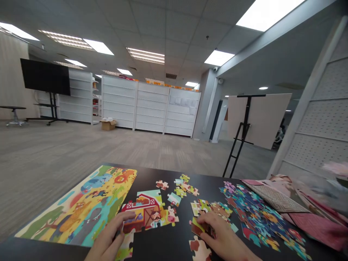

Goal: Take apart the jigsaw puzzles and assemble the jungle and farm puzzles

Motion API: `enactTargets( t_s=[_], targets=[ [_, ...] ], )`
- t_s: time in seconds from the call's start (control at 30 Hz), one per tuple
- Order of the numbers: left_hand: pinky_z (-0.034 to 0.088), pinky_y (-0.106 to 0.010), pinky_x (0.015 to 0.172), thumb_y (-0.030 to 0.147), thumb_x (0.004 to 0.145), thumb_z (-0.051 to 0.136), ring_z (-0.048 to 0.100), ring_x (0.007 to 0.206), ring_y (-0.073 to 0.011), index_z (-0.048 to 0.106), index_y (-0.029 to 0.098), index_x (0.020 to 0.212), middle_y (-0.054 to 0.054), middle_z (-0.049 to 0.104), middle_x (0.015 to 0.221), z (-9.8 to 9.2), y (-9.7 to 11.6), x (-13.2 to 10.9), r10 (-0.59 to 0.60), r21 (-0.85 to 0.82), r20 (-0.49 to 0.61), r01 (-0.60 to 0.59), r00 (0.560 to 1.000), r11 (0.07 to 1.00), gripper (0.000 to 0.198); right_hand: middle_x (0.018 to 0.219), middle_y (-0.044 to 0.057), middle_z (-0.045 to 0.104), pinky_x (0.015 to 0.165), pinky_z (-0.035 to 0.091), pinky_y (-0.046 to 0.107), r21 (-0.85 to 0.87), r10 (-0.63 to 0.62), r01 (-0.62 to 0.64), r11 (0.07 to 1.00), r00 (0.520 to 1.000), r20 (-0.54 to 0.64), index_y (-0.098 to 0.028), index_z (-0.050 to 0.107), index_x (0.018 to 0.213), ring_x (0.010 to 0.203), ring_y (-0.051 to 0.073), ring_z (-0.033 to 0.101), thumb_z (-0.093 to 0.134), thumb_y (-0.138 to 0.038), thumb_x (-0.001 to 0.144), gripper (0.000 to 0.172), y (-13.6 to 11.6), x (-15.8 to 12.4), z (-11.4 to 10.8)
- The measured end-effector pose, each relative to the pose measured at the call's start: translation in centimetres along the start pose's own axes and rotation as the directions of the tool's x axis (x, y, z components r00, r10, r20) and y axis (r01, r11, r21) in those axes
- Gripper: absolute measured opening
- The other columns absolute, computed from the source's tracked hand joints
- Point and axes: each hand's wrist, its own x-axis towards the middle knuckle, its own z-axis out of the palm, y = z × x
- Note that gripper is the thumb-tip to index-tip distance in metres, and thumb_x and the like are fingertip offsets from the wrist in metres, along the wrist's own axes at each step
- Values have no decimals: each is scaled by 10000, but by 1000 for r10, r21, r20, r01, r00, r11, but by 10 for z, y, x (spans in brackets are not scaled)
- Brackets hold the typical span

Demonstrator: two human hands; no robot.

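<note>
A partly joined block of puzzle pieces showing a red barn lies on the black table. My left hand rests at its left edge, fingers curled, with the fingertips touching the block. My right hand lies over a small heap of loose pieces, its fingers closed on a puzzle piece with yellow and dark red on it. Another loose piece lies just below that hand. A colourful animal picture sheet lies flat at the left.
More loose pieces sit behind the barn block, and a wide scatter of blue and pink pieces spreads to the right. Patterned cloth or paper lies at the right edge. Beyond the table are grey carpet, an easel and white cabinets.
</note>
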Motion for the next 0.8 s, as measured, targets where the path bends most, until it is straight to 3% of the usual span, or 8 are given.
enactTargets(
  t_s=[0.1, 0.2, 0.33, 0.43, 0.6, 0.7, 0.8],
  targets=[
    [601, -283, 473, 439, 933, 525, 701, 631, -186, 599, 301, 1290, -60, 708, 1121, 0, 2, -1, 56, 64, -29, -54, 998, 996, 390, 1138, 65, 718, 1015, 471, 382, 18, -78, 77, 997, 993, 93, -233, 717, 987, 1129, 244, 622, 548, -208, 898, 193, 1, 1, 1],
    [607, -283, 478, 419, 937, 507, 703, 626, -192, 626, 300, 1271, -44, 734, 991, 0, 3, 0, 120, 176, -65, -107, 991, 979, 374, 1224, 66, 695, 1072, 433, 427, -34, -163, 168, 985, 981, 108, -250, 721, 1040, 1232, 257, 564, 470, -145, 920, 297, 2, 6, 3],
    [648, -400, 741, 375, 927, 517, 726, 917, -263, 699, 315, 1158, -47, 730, 1108, -1, 2, 2, 295, 377, -156, -220, 943, 900, 300, 1242, 85, 683, 1064, 436, 476, -172, -183, 188, 967, 982, 46, -254, 730, 1015, 1236, 286, 560, 424, -79, 889, 375, 0, 8, 5],
    [587, -462, 929, 332, 921, 508, 675, 1113, -291, 713, 311, 1149, -46, 725, 1167, -3, 0, 3, 362, 444, -160, -261, 918, 857, 307, 1291, 106, 660, 1066, 449, 478, -150, -224, 220, 964, 975, -8, -260, 704, 1121, 1250, 304, 561, 487, -208, 933, 292, 0, 1, 7],
    [539, -399, 1005, 275, 876, 513, 655, 1177, -267, 721, 274, 1166, -53, 706, 1251, -10, -9, 5, 334, 492, -89, -251, 938, 834, 358, 1306, 96, 653, 1060, 461, 459, -114, -220, 221, 969, 975, 25, -292, 692, 1167, 1242, 305, 570, 583, -374, 933, 270, 2, -9, 4],
    [520, -375, 1027, 245, 857, 506, 651, 1190, -252, 722, 276, 1172, -46, 703, 1263, -13, -13, 9, 340, 499, -82, -257, 937, 828, 384, 1285, 92, 655, 1050, 460, 464, -96, -193, 193, 977, 981, 8, -292, 701, 1132, 1218, 292, 578, 505, -387, 978, 267, 1, 8, 2],
    [516, -370, 1031, 217, 832, 532, 649, 1191, -256, 721, 286, 1175, -37, 704, 1264, -14, -12, 12, 354, 497, -40, -289, 935, 819, 398, 1239, 103, 673, 1067, 442, 452, -40, -175, 173, 984, 983, -54, -247, 696, 1100, 1203, 273, 581, 429, -367, 1002, 309, -4, 47, 9]
  ],
)
